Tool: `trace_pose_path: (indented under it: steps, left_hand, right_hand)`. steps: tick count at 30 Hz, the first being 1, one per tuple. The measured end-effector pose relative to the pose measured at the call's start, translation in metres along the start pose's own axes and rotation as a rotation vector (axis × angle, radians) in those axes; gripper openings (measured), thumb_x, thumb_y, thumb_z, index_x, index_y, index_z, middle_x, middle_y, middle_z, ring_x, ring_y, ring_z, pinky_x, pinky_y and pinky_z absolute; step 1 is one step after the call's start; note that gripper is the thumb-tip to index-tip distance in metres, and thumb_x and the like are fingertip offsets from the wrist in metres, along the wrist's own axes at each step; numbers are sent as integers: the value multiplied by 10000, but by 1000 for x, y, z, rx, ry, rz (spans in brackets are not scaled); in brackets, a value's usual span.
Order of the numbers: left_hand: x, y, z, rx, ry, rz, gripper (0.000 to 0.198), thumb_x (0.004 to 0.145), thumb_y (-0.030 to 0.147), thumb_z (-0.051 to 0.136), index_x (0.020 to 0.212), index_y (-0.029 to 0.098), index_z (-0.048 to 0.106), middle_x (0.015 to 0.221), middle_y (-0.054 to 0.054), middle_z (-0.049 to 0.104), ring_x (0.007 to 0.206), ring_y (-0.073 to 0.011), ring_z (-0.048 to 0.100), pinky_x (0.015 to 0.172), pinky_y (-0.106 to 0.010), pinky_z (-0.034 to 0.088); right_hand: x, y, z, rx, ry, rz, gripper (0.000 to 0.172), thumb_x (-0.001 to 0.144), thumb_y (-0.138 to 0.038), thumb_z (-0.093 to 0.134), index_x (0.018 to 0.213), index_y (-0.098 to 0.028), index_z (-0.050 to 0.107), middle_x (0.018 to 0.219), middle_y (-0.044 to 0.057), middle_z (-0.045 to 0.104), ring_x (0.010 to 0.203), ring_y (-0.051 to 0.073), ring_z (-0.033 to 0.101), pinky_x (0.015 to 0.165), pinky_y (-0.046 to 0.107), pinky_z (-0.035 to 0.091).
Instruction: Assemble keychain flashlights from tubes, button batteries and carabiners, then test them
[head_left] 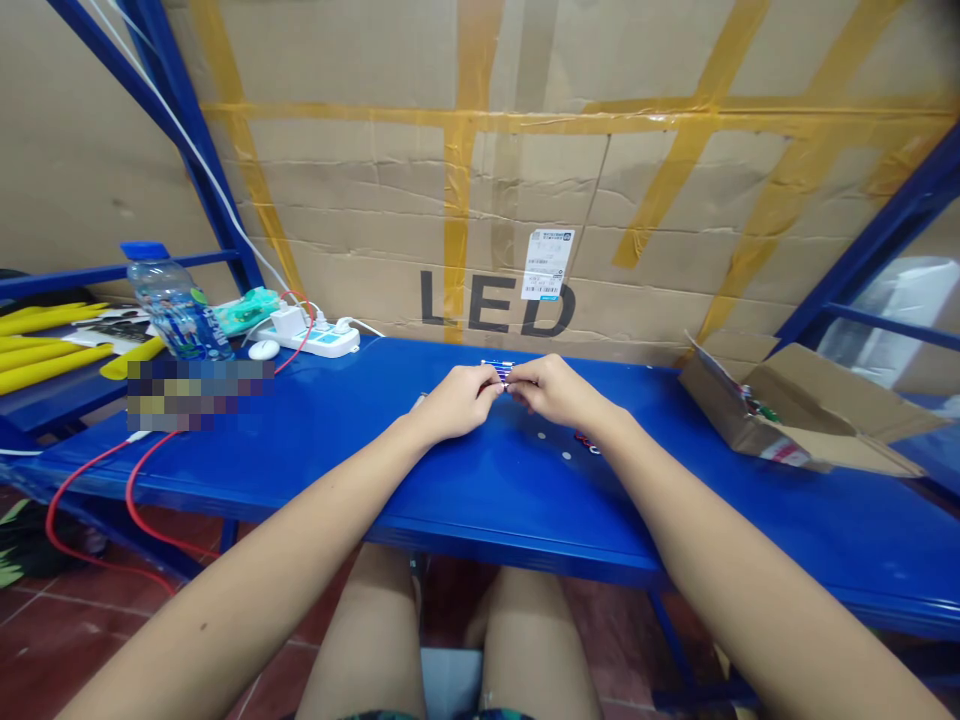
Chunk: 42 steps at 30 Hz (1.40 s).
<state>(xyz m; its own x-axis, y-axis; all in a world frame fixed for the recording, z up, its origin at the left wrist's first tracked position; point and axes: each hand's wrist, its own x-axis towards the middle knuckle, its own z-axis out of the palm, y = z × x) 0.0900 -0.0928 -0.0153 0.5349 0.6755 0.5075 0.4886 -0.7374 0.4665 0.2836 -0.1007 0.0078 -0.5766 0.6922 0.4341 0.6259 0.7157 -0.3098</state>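
Note:
Over the blue table (315,440), my left hand (469,398) and my right hand (551,385) meet near the far edge. Between their fingertips is a small shiny blue-and-silver striped piece (497,370); its kind is too small to make out. Both hands have their fingers pinched together, thumbs toward each other, with the piece partly hidden behind them. Two small pale discs (566,456) lie on the table below my right hand. Beside my right forearm are some small red and white ring-shaped pieces (586,442), partly covered by the arm.
An open cardboard box (795,410) with small items stands at the right. On the left are a water bottle (176,310), a white power strip (322,338), a white round case (264,350), red cables (135,490) and yellow strips (52,362). A large taped carton (360,210) rises behind.

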Motion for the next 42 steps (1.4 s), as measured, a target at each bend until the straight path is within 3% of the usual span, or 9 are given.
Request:
trace_pose_path:
  steps: [8,14,23,25,30,32,37,42]
  left_hand:
    - [-2,6,4,106,6,89,190,964,218,453,907,164,626,952,-98,706,879,-227,645,788,-336,463]
    - [-2,9,4,25,17,63,187,940,178,466,838,165,622,895,-90,707,821,-215,638,756,-321,453]
    - [2,5,2,-250,-6,-86,248,892,214,490,657,162,551,632,0,561,621,-134,504,616,-274,371]
    - [3,4,0,-375,-85,-152,252,895,219,493,665,153,575,592,10,520,554,-112,461,560,-260,350]
    - [3,10,-8,-752,-256,-515,261,922,234,500,694,133,577,518,34,426,378,-45,286,399,-209,179]
    - [2,13,-9,-868,-299,-566,274,922,257,532,679,132,553,513,40,403,368,-29,257,382,-191,142]
    - [1,14,-4,-924,-362,-517,260,921,284,558,716,124,558,545,49,399,389,-23,256,384,-178,153]
    - [1,10,3,-631,-253,-303,239,916,309,545,750,139,573,623,21,505,455,-59,386,445,-211,278]
  right_hand:
    - [-2,6,-3,187,-69,184,203,815,-163,507,640,-166,610,524,-32,564,438,100,478,480,232,350]
    - [-2,-1,-6,-29,-19,-34,249,789,-67,472,681,-166,673,656,30,679,584,132,533,589,255,359]
    - [-3,-1,-3,-247,6,-143,289,762,7,433,742,-151,674,778,93,712,691,181,576,645,285,367]
    - [-4,-3,-3,-272,-6,-175,321,752,32,419,773,-152,680,798,97,705,713,186,577,661,287,374]
    - [-10,-11,-5,-333,-14,-254,335,811,34,403,814,-157,678,788,101,663,729,198,550,676,298,382]
    - [-14,-11,-7,-368,0,-303,331,845,22,391,831,-153,672,784,103,651,729,201,540,676,303,389]
    - [-24,-6,-9,-437,48,-436,315,887,10,383,868,-125,667,781,113,649,732,201,540,688,307,419]
    - [-28,1,-7,-391,54,-385,304,882,5,401,847,-131,670,761,99,659,710,187,568,659,290,427]
